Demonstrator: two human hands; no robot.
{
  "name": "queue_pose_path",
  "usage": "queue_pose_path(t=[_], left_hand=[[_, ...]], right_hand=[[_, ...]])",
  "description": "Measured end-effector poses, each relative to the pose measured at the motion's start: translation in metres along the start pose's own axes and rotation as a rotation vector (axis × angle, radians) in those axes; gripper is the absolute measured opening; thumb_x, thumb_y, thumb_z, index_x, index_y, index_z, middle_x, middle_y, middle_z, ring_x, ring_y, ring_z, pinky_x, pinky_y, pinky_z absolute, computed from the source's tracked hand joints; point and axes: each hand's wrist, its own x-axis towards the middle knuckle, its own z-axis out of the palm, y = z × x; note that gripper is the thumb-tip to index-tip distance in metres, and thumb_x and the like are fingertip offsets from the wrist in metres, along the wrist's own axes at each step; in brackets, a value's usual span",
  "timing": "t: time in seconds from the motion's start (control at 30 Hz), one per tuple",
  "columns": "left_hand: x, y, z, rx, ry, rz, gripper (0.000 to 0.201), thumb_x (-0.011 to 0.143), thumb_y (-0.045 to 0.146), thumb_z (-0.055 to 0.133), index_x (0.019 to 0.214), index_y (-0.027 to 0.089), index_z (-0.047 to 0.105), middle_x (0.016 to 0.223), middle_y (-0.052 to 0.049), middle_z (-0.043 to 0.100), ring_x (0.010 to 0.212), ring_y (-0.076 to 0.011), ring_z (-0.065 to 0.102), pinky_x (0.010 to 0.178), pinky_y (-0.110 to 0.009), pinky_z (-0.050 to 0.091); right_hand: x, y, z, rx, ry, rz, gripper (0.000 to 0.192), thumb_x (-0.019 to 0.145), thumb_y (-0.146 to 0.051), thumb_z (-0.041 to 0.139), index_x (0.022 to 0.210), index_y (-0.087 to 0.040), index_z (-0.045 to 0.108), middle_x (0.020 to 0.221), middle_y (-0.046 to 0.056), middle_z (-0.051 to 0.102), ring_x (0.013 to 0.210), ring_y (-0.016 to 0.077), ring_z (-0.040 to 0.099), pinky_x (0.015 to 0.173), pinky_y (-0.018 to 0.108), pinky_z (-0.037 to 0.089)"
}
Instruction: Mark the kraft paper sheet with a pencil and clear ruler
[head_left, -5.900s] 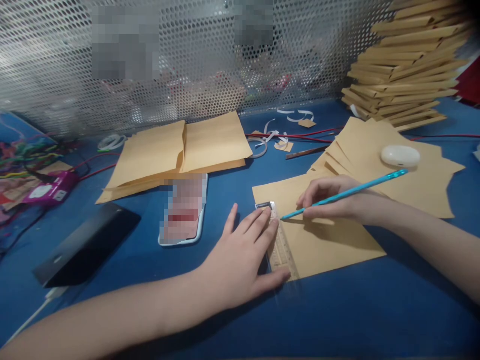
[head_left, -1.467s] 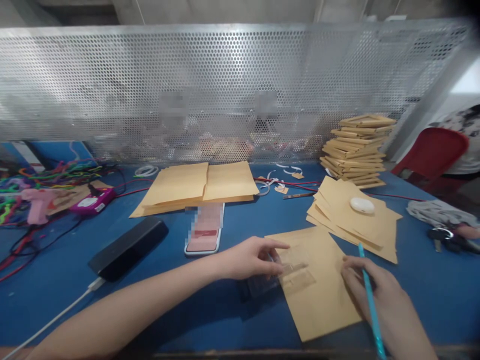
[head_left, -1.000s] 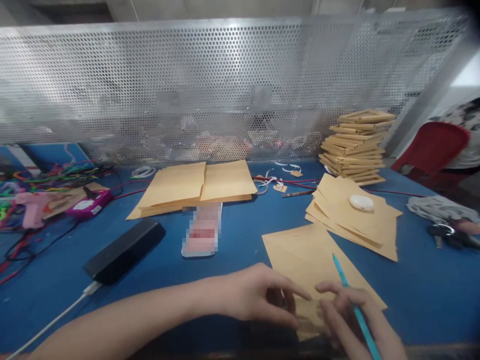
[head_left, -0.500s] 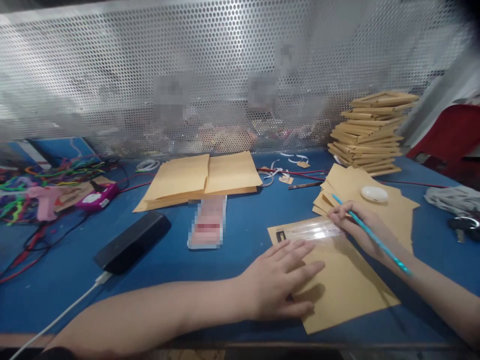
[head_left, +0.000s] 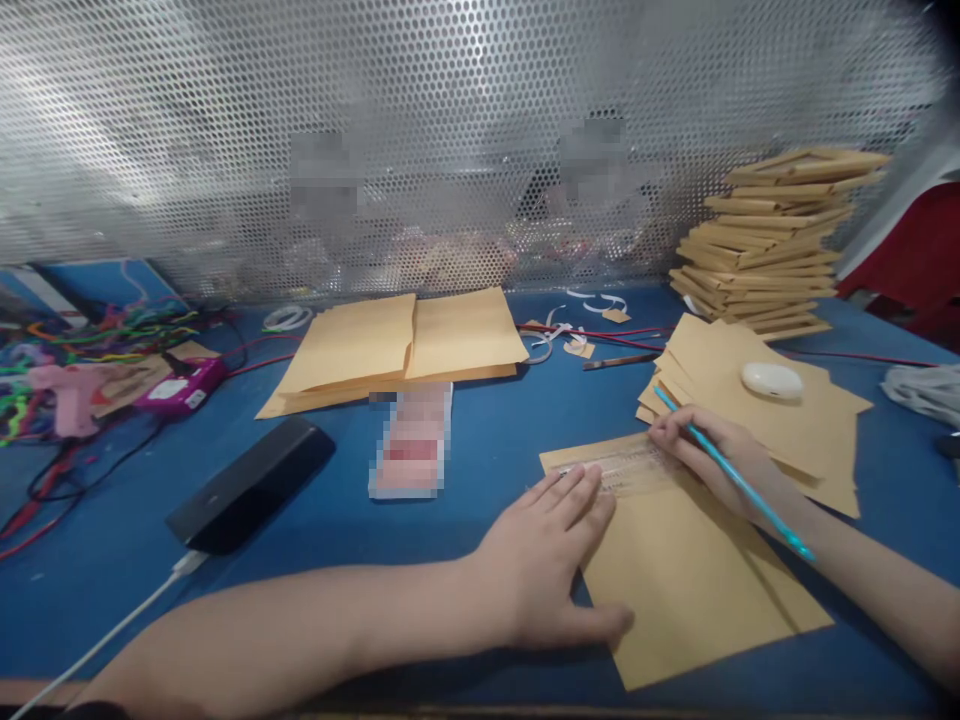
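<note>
A tan paper sheet [head_left: 697, 580] lies on the blue table in front of me. A clear plastic ruler [head_left: 622, 470] rests across its far edge. My left hand [head_left: 551, 555] lies flat on the sheet's left part, fingers spread, fingertips at the ruler's near side. My right hand [head_left: 712, 460] grips a teal pencil [head_left: 731, 475] and touches the ruler's right end. The pencil slants from upper left down to the right over my wrist.
A pile of loose tan sheets [head_left: 795, 420] with a white oval case [head_left: 771, 380] lies right. A tall stack of folded envelopes [head_left: 772, 240] stands far right. Flat envelopes [head_left: 397, 345], a phone [head_left: 411, 440], a black power bank [head_left: 251, 485] and a perforated metal screen [head_left: 450, 140] fill the middle and left.
The ruler went from the sheet's left edge to its far edge. My left hand slid slightly nearer the ruler; my right hand keeps the pencil. The view tilted down toward the table.
</note>
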Motion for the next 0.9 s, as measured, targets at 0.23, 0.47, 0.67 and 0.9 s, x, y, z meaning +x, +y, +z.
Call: queue_pose_path(t=[0.23,0.47,0.67,0.9], left_hand=[[0.0,0.002,0.0,-0.004,0.008,-0.034,0.082,0.085,0.062,0.046,0.144,0.008,0.031,0.153,-0.02,0.013,0.142,-0.0277,0.006,0.115,-0.042,0.009],[0.001,0.001,-0.001,-0.002,-0.025,-0.053,0.086,0.085,0.06,0.047,0.146,0.004,0.023,0.154,-0.018,0.012,0.142,-0.0267,0.007,0.116,-0.039,0.006],[0.002,0.0,-0.003,-0.022,-0.047,-0.062,0.086,0.086,0.059,0.047,0.147,0.004,0.021,0.154,-0.018,0.011,0.142,-0.0266,0.005,0.116,-0.041,0.007],[0.002,0.001,-0.01,-0.012,-0.086,-0.086,0.082,0.085,0.057,0.048,0.145,0.005,0.027,0.153,-0.017,0.018,0.142,-0.0252,0.008,0.116,-0.037,0.006]], right_hand=[[-0.005,-0.001,0.001,-0.059,-0.007,-0.032,0.016,0.084,-0.039,0.053,0.078,-0.024,0.055,0.086,0.004,0.066,0.068,0.0185,0.061,0.064,0.033,0.048],[-0.006,-0.019,-0.001,-0.161,0.091,-0.045,0.013,0.083,-0.042,0.056,0.082,-0.029,0.059,0.088,0.004,0.068,0.082,0.0242,0.064,0.075,0.037,0.049],[0.009,-0.055,0.003,-0.171,-0.08,-0.138,0.018,0.084,-0.043,0.054,0.084,-0.029,0.065,0.087,0.004,0.069,0.083,0.0249,0.064,0.076,0.037,0.049],[0.037,-0.076,0.038,0.215,-0.346,0.109,0.038,0.092,-0.051,0.04,0.09,-0.027,0.069,0.086,0.003,0.067,0.083,0.021,0.061,0.077,0.033,0.048]])
